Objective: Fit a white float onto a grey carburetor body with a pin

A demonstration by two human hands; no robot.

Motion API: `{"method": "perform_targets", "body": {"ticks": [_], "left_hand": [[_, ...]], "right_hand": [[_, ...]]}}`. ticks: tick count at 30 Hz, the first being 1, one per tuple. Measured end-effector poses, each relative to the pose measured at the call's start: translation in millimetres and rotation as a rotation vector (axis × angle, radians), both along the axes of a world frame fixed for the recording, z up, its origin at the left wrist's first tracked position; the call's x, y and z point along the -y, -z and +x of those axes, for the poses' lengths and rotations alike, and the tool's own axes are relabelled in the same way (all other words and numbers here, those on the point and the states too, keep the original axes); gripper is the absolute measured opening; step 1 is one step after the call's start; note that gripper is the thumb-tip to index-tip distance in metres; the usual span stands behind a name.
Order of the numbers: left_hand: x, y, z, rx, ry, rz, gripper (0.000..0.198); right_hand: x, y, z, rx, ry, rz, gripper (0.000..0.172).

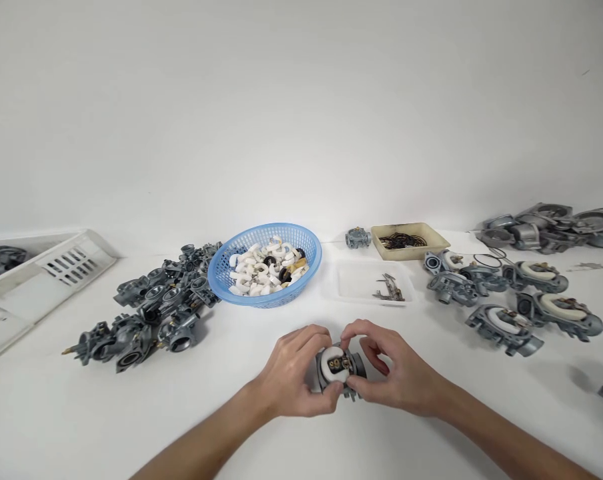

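Between my hands, on the white table, a grey metal carburetor body (359, 365) lies with its inner side up. A white C-shaped float (327, 368) sits on it, curved around small brass jets. My left hand (301, 373) grips the left side of the carburetor, fingers over the far edge and thumb at the near edge of the float. My right hand (396, 370) is curled at the right side, its index finger at the far edge and its thumb near the float's hinge end. Whether a small pin is between these fingers cannot be seen.
A blue basket (215, 283) holds white floats, with grey carburetor bodies (169, 300) heaped to its left. A clear tray (346, 283) contains small metal parts; a yellowish tray (436, 243) holds black rings. Float-fitted carburetors (501, 330) and metal bowls (546, 227) lie right; a white crate (61, 267) stands left.
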State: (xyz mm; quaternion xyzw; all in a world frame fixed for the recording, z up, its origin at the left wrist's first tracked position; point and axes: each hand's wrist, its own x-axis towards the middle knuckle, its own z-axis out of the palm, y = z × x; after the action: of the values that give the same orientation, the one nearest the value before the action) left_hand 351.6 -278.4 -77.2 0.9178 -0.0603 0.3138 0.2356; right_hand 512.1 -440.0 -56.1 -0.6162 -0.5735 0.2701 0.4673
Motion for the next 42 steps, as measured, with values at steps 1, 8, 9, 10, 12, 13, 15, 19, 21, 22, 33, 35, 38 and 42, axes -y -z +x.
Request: {"method": "perform_targets", "body": {"ticks": [1, 8, 9, 10, 12, 13, 15, 19, 21, 22, 33, 35, 38, 42], "left_hand": [[0.3, 0.0, 0.5, 0.007, -0.001, 0.006, 0.035], [0.2, -0.9, 1.9, 0.013, -0.008, 0.045, 0.038], [0.1, -0.5, 1.5, 0.011, -0.010, 0.045, 0.038], [0.0, 0.0, 1.1, 0.014, -0.011, 0.047, 0.038], [-0.1, 1.2, 0.5, 0.029, -0.013, 0.056, 0.039], [0.0, 1.7, 0.3, 0.035, -0.015, 0.062, 0.040], [0.2, 2.1, 0.3, 0.040, -0.017, 0.071, 0.041], [0.9, 0.5, 0.6, 0.034, -0.019, 0.080, 0.040], [1.1, -0.8, 0.9, 0.032, -0.017, 0.078, 0.039], [1.1, -1.5, 1.1, 0.029, -0.016, 0.075, 0.039], [1.0, 0.1, 0.8, 0.021, -0.008, 0.057, 0.040], [0.7, 0.0, 1.0, 0.018, -0.007, 0.062, 0.040], [-0.1, -0.3, 1.7, 0.016, -0.009, 0.069, 0.041], [-0.6, -0.7, 1.6, 0.021, -0.013, 0.067, 0.042]], "right_hand": [[0.1, -0.1, 0.3, 0.012, -0.005, 0.002, 0.047], [1.6, 7.8, 3.3, 0.067, -0.011, 0.026, 0.053], [1.5, 8.0, 3.5, 0.069, -0.008, 0.027, 0.053], [1.4, 7.7, 3.6, 0.073, -0.005, 0.028, 0.051], [1.0, 5.9, 3.5, 0.080, -0.002, 0.029, 0.048], [0.8, 4.7, 3.4, 0.080, -0.003, 0.028, 0.047], [0.9, 2.7, 3.3, 0.076, -0.005, 0.027, 0.047], [1.5, 2.8, 3.6, 0.070, -0.016, 0.044, 0.052], [1.5, 4.4, 3.9, 0.069, -0.023, 0.056, 0.053], [1.4, 5.2, 4.0, 0.068, -0.025, 0.060, 0.054], [1.1, 7.0, 4.3, 0.053, -0.033, 0.047, 0.056], [1.1, 6.8, 4.2, 0.054, -0.035, 0.058, 0.055], [1.1, 6.9, 4.3, 0.067, -0.037, 0.067, 0.055], [1.5, 6.8, 4.9, 0.081, -0.039, 0.070, 0.057]]}}
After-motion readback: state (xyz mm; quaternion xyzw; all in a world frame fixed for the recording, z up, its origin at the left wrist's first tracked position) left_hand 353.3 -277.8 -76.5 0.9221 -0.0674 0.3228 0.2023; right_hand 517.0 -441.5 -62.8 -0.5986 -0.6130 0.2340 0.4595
